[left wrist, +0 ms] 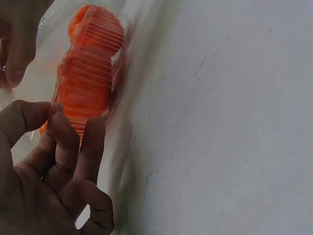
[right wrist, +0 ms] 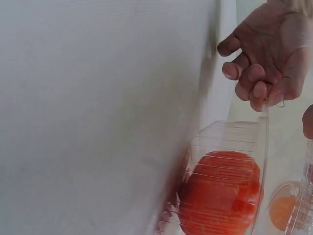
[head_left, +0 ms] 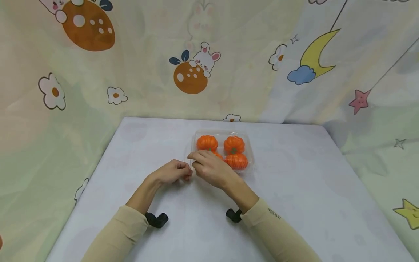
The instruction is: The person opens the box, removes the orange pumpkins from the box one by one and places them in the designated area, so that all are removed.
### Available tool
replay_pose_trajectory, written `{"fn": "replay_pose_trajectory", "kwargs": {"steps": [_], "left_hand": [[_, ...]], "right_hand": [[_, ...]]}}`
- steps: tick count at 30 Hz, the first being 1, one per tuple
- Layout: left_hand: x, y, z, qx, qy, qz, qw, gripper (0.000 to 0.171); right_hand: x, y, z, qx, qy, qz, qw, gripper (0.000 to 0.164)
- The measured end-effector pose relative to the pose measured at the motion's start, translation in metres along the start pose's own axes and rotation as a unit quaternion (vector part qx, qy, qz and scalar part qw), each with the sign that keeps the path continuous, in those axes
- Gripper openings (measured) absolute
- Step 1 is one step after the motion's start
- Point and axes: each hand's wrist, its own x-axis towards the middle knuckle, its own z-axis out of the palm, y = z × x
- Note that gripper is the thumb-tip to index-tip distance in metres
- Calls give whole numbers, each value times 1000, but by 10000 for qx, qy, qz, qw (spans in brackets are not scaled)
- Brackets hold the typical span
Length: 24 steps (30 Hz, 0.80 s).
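A clear plastic clamshell box with ribbed walls stands towards the far middle of the table, holding several small orange pumpkins. My left hand is at its near left corner. In the left wrist view that hand's thumb and forefinger pinch the box's edge, the other fingers bent beside the ribbed side. My right hand reaches across the front left of the box and hides part of one pumpkin. At the right wrist view's edge, a right fingertip sits right at a ribbed plastic edge.
The box stands on a white-covered table. Behind it hangs a cloth printed with rabbits, flowers and a moon. Black wrist mounts stick out from beside both sleeves, low over the table.
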Motion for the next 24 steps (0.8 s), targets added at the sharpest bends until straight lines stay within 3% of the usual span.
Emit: {"fn": "replay_pose_trajectory", "kwargs": {"steps": [24], "left_hand": [[-1, -3, 3, -183, -151, 149, 9996, 23]], "right_hand": [[7, 12, -18, 25, 601, -137, 9981, 7]]}}
